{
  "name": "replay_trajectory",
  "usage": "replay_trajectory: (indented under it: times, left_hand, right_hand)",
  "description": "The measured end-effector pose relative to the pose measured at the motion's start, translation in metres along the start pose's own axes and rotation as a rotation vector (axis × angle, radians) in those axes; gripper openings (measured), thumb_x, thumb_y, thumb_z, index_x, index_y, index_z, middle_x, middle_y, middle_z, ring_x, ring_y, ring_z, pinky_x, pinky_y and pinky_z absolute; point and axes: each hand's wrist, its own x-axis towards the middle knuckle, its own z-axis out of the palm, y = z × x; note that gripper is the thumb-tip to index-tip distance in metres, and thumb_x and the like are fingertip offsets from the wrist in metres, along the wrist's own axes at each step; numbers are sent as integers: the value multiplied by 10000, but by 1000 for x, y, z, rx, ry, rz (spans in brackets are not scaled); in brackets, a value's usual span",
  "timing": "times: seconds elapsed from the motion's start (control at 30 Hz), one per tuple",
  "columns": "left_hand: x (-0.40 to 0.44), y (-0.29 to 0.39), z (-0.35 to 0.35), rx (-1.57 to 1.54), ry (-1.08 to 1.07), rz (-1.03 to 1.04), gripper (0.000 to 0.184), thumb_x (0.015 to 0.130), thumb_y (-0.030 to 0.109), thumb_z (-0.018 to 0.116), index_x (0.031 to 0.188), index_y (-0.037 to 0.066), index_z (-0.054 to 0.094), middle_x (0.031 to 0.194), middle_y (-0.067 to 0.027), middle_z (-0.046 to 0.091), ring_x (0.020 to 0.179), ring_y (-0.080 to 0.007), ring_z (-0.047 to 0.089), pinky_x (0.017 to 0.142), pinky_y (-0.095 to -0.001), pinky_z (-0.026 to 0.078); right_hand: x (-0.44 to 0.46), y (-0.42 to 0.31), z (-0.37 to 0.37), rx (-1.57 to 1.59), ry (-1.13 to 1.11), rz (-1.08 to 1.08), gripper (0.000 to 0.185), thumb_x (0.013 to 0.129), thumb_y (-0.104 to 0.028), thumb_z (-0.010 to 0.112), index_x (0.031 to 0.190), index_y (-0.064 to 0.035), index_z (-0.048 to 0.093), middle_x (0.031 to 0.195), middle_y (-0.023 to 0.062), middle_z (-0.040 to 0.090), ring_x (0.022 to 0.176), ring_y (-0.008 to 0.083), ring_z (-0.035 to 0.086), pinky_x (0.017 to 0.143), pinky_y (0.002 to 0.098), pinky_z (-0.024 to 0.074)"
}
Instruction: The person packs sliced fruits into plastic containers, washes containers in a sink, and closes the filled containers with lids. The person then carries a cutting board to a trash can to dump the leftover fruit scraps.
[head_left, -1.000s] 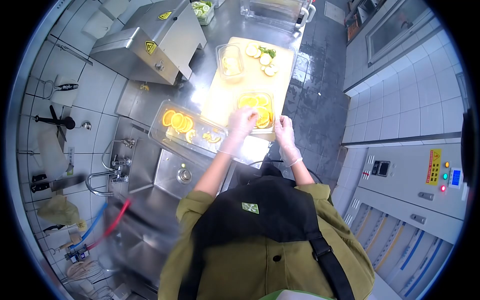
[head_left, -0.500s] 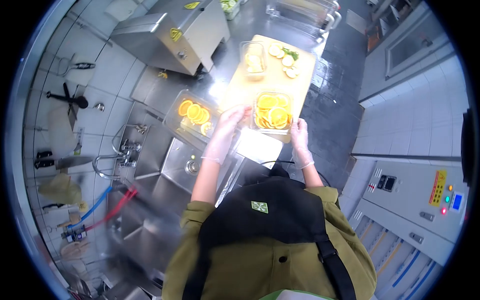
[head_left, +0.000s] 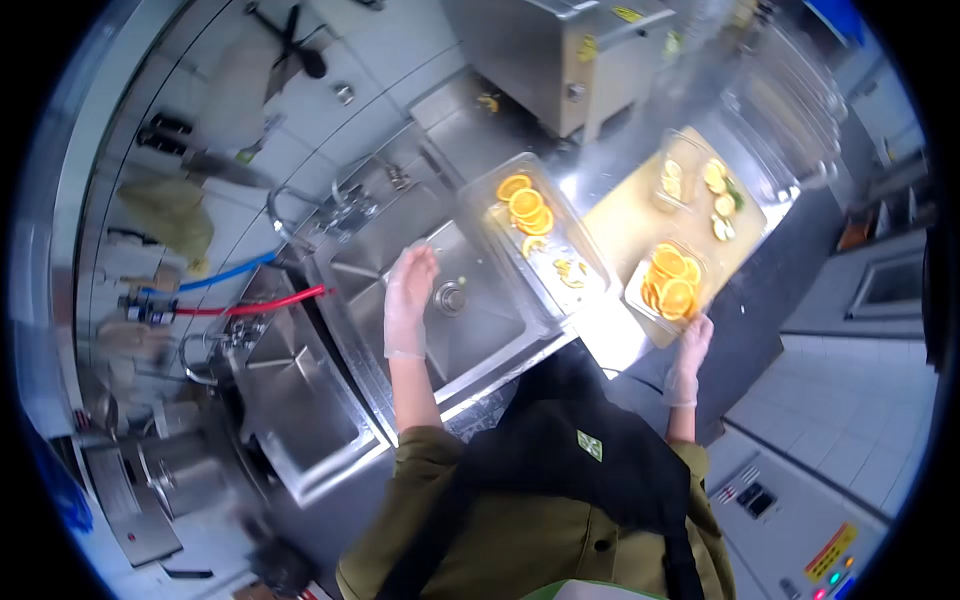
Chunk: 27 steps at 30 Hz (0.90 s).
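Note:
My left hand [head_left: 408, 300], in a clear glove, is over the sink basin [head_left: 480, 320] with its fingers loosely stretched out and nothing visible in them. At the near corner of a clear square container [head_left: 637, 292] my gloved right hand [head_left: 694, 345] grips the rim. Orange slices [head_left: 670, 278] fill that container, which sits on a pale cutting board [head_left: 610, 225]. To its left, a long clear tray [head_left: 470, 200] along the sink's edge holds a row of orange slices [head_left: 526, 204] and some small orange pieces [head_left: 570, 272].
Another clear container [head_left: 673, 182] with pale slices stands farther up the board, beside cut pale fruit [head_left: 724, 204]. A steel machine [head_left: 545, 65] is behind the tray. Left are a faucet [head_left: 285, 225], a red hose [head_left: 255, 303] and knives [head_left: 190, 150] on the wall.
My left hand has left the orange container's side and moved left over the sink. My right hand stays at the container's corner. The whole view has swung toward the sinks.

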Motion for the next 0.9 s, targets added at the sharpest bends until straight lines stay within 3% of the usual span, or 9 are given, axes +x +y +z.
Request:
replay_trajectory:
  times: [0.07,0.23,0.3,0.4,0.5,0.6,0.73,0.77,0.9]
  left_hand:
    - [-14,-15,-95,326,144,-268,294,868,218,589,1068,4,613,1081,-90,629,936,-212,607,835,-336,479]
    - [-12,-38,-152,1790,429,-564,293,844,218,570,1098,82,625,1033,-80,649,891,-170,631,758,-340,496]
    - [-10,-25,-129,1049,418,-390,369,857,203,590,1191,53,551,1107,-39,627,851,-172,614,717,-318,471]
    - [1,-5,-65,512,401,-281,325,865,195,586,1145,29,580,1095,-60,623,853,-148,597,700,-282,458]
    - [15,2,-45,413,306,-288,308,881,154,556,1151,6,567,1087,-80,613,898,-139,585,710,-244,447]
    - [36,-2,-37,409,233,-229,256,878,118,562,1109,15,597,1003,-64,635,845,-135,597,703,-231,457]
    - [75,-32,32,955,176,-15,191,854,109,599,1016,20,646,899,-54,664,808,-170,630,748,-258,496]
    - [87,-49,43,1078,114,85,174,838,110,619,983,26,663,865,-61,676,813,-195,647,772,-275,507]
    - [115,-109,95,2009,-217,114,705,672,336,751,1268,78,478,1274,-181,489,1118,-317,544,901,-366,467]
  right_hand:
    - [11,13,7,19,-11,-2,347,970,-305,418,1081,6,524,946,98,582,860,168,515,790,304,416]
    - [13,26,2,61,-16,0,299,979,-275,403,1080,-14,510,961,73,563,852,141,524,759,278,433]
    - [19,44,-1,18,-38,-28,286,982,-273,400,1095,-33,506,963,54,550,820,117,521,711,259,441]
    - [14,33,4,138,-8,-14,292,983,-288,398,1098,-42,505,928,37,544,773,107,510,647,242,430]
    - [9,25,1,92,-16,97,307,974,-265,392,1090,-11,518,978,89,581,879,177,541,793,317,434]
    - [15,40,1,8,-7,51,304,972,-270,396,1105,-26,519,994,88,582,905,187,544,810,320,431]
    - [5,26,6,40,39,43,308,984,-318,384,1102,-62,508,953,41,541,797,116,516,681,257,442]
    - [4,25,7,61,37,53,305,984,-320,381,1100,-69,510,959,42,538,827,127,522,706,267,447]
    - [-7,-2,4,78,31,128,320,974,-306,398,1087,-32,519,881,75,580,800,160,520,745,300,429]
